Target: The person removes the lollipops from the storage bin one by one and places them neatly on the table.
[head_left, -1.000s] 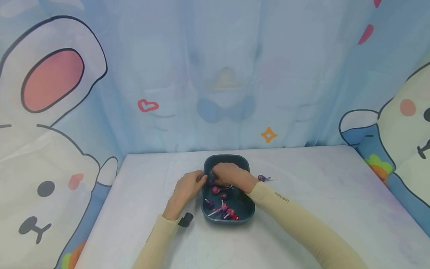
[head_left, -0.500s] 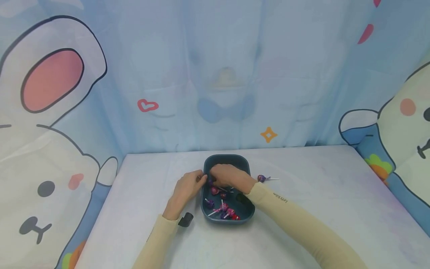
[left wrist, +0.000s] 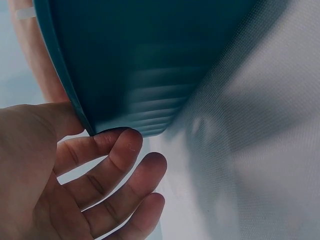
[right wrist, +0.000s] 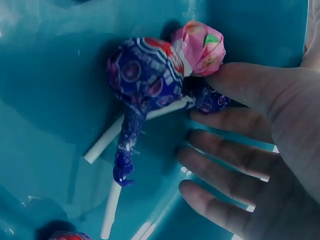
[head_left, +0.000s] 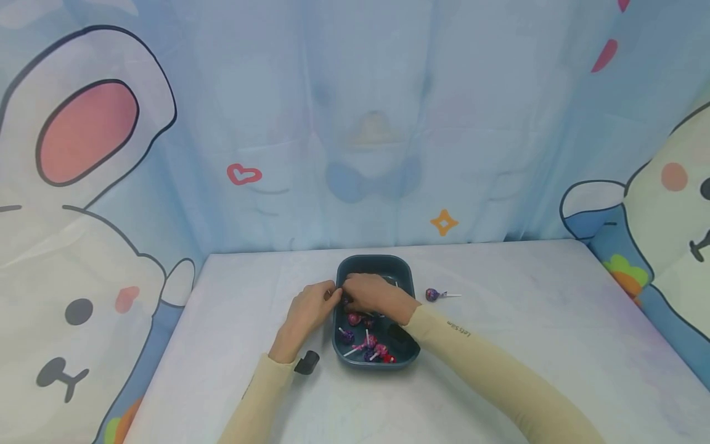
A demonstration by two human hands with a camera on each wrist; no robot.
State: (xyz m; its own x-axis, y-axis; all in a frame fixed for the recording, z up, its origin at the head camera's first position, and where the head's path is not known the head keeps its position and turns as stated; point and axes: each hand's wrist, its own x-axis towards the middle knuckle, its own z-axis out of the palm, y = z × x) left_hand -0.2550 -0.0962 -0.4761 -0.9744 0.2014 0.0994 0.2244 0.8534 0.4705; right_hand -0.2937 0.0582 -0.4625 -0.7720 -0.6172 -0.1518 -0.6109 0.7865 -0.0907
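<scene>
Left hand [head_left: 307, 308] pinches rim of tray [head_left: 383, 265] at ten o'clock, presumably steadying it. Right hand [head_left: 368, 293] inside, toward eleven, thumb at pink lollipop [right wrist: 202, 47] beside purple lollipop [right wrist: 145, 75]; clamped or touching, cannot tell.

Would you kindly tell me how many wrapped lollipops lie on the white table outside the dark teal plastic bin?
1: a round purple-wrapped lollipop, to the right of the bin. The beige sleeves may hide others.

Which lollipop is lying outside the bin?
The purple-wrapped lollipop on the white table, right of the bin, its stick pointing right; the other lollipops in view are inside the bin.
</scene>
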